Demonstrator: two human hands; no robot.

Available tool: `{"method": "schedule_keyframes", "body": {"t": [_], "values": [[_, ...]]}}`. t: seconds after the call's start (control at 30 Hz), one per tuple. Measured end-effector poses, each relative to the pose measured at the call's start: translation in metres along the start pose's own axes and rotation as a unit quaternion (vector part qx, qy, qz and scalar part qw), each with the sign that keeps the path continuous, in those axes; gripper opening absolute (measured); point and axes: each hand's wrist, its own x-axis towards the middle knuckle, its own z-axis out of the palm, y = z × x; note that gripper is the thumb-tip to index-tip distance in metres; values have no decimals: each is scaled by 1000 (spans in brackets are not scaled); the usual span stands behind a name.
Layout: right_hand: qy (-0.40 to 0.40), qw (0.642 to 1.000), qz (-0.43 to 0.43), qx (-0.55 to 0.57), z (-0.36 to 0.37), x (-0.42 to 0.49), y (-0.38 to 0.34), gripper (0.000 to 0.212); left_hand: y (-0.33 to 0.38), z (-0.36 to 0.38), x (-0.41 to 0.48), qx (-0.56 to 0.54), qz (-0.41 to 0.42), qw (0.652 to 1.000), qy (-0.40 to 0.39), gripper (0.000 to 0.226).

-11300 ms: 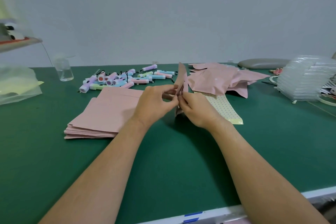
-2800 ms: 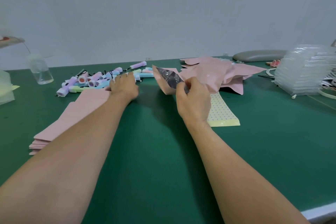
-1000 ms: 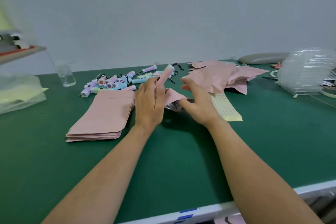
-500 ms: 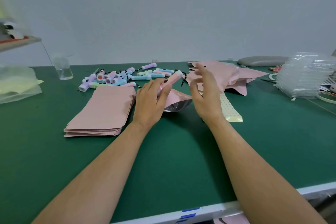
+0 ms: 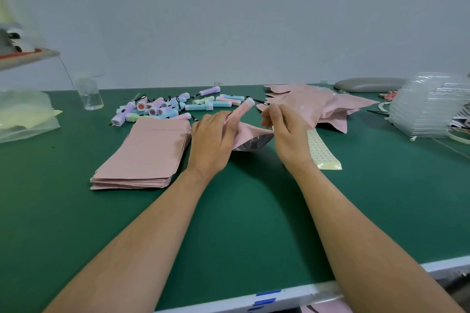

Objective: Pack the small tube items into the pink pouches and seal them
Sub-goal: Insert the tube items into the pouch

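My left hand [image 5: 212, 140] grips a pink tube [image 5: 241, 111] with a white cap, its lower end at the mouth of an open pink pouch [image 5: 250, 136] with a silver lining. My right hand [image 5: 286, 134] pinches the right edge of that pouch's mouth. A black cord hangs from the tube's cap end. Several loose pastel tubes [image 5: 175, 108] lie at the back. A stack of flat pink pouches [image 5: 145, 155] lies to the left of my hands. A heap of filled pink pouches [image 5: 320, 104] sits behind my right hand.
A yellow dotted sticker sheet [image 5: 321, 154] lies right of my right hand. A small clear bottle [image 5: 89, 95] stands back left, a plastic bag [image 5: 24, 114] at far left. Stacked clear trays [image 5: 427, 107] and a grey pad [image 5: 368, 84] are back right. The table's white front edge [image 5: 292, 295] is near.
My right hand came down from open in the air and now pinches the pouch's mouth. My left hand has lowered the pink tube toward the opening.
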Motion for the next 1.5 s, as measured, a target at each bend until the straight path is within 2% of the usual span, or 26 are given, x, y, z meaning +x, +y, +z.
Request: {"method": "schedule_keyframes", "body": {"t": [0.1,0.23,0.37,0.53,0.67,0.8,0.87,0.93,1.0,1.17,1.27,1.4,1.5], "values": [[21,1000,-3,2,0,2,-2,40,0,1,0,-12,-9,1000,1,34],[17,1000,-11,1,0,1,-3,37,1,2,1,-50,-27,998,6,45],[-6,1000,-6,1,1,1,0,22,-1,2,1,-117,-52,991,31,49],[-12,999,-34,-5,3,0,3,10,1,0,1,-165,-93,980,56,42],[15,999,-45,4,1,0,2,14,2,-1,1,-182,-103,976,56,50],[45,998,-46,-18,1,-1,1,14,4,-1,1,-198,-110,973,49,49],[47,997,-45,-41,0,-4,-1,25,3,-2,1,-192,-102,975,44,47],[45,998,-28,-17,-1,-3,-4,36,2,-3,1,-181,-86,979,36,46],[45,998,5,34,-3,-1,-8,36,1,-2,1,-172,-64,983,28,47],[1,994,62,87,-6,5,-11,35,1,0,0,-143,-18,990,-5,43],[-32,994,55,88,-3,6,-10,28,2,3,0,-131,-12,991,-11,38],[-68,995,38,70,0,3,-8,18,-1,2,1,-140,-25,990,-9,41],[-77,994,42,71,1,1,-9,17,1,2,1,-144,-35,989,-7,40]]}}
